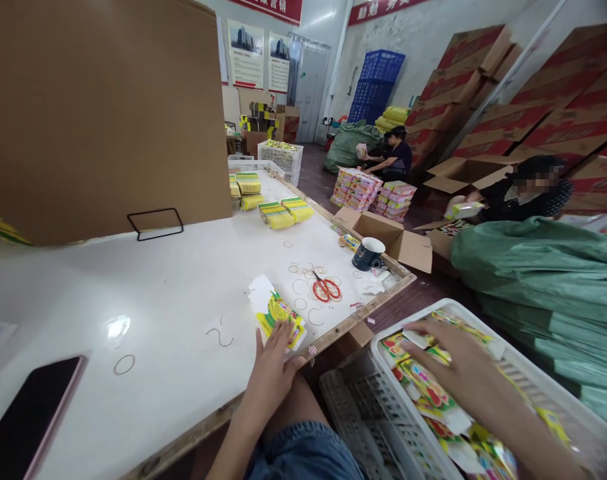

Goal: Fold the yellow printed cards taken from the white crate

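My left hand (272,370) lies flat on a small stack of packets (278,319) near the edge of the white table (173,300). My fingers are spread out and press down on the stack. They are not pinching it. The packets are yellow and green with white card ends.

My right hand (453,360) reaches into the white crate (533,380) beside the table, on my right. The crate is full of loose, bright packets. My fingers are bent over them and touch the top ones. I cannot tell if I have one in my grip.

Red scissors (326,289) lie on the table just past the stack. Rubber bands (124,364) are scattered all around them, and one lies closer to me on the left. A dark cup (367,253) stands near the far corner of the table. A black phone (31,417) lies flat near my left side. Farther up the table sit neat bundles (286,212) of yellow packets. A big sheet of brown card (103,113) stands up on the left.

Past the table, two people sit low by open boxes (398,240) and colourful stacks. Green sacks (543,280) are piled on the right, and flat boxes lean on the wall behind them.
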The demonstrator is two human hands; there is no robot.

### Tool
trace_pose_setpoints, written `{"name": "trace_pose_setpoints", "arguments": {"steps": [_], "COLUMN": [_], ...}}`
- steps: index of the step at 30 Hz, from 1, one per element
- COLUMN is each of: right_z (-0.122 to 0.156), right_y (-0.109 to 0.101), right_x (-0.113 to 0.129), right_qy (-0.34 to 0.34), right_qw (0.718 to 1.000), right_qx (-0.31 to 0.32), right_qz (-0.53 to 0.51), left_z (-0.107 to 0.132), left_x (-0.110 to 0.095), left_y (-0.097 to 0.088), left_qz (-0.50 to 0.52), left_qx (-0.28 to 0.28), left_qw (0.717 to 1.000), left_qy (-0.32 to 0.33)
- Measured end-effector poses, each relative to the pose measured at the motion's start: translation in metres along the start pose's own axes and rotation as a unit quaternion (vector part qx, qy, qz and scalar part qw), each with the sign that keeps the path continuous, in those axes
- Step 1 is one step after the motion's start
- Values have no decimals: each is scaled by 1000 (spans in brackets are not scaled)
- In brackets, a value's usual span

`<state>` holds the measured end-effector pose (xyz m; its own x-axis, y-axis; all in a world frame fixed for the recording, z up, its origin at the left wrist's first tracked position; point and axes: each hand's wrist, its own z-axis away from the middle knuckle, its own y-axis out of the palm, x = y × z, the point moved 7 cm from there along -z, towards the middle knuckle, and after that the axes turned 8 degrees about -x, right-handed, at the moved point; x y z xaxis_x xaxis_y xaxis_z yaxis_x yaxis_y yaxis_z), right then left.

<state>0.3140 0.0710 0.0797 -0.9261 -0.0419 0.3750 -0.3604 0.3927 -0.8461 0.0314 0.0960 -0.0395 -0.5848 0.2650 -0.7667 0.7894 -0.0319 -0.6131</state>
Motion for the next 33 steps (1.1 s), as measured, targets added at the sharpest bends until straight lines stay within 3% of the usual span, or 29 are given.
{"name": "trace_pose_setpoints", "arguments": {"steps": [2,3,6,8,10,12,14,15,17,19,22,23,26,33], "right_z": [1,1,-4,-6,-8,-7,-2,2,13,25,43,47,49,47], "right_y": [55,83,148,170,174,170,166,165,164,166,171,171,165,157], "right_x": [18,33,72,85,85,79,77,80,90,104,123,128,133,135], "right_qy": [66,78,78,79,101,141,179,193,212,244,307,315,296,219], "right_qw": [985,976,967,958,943,916,876,855,820,773,682,664,676,772], "right_qx": [101,122,116,115,101,85,86,91,109,135,178,188,192,182], "right_qz": [-121,-163,-211,-251,-301,-366,-440,-472,-521,-570,-640,-652,-647,-568], "left_z": [2,4,11,14,16,17,22,23,21,18,21,23,25,23], "left_x": [-1,-3,-5,-2,2,7,13,16,19,16,7,4,2,14], "left_y": [6,8,7,4,-5,-22,-40,-43,-36,-23,-15,-15,-17,-17], "left_qz": [21,28,31,42,74,122,209,276,432,552,640,655,668,614], "left_qx": [18,21,23,13,-38,-157,-287,-315,-282,-186,-88,-68,-51,-132], "left_qw": [999,999,998,998,996,980,934,906,849,796,740,729,719,744], "left_qy": [17,27,41,33,14,-13,-46,-67,-120,-167,-189,-187,-183,-227]}}
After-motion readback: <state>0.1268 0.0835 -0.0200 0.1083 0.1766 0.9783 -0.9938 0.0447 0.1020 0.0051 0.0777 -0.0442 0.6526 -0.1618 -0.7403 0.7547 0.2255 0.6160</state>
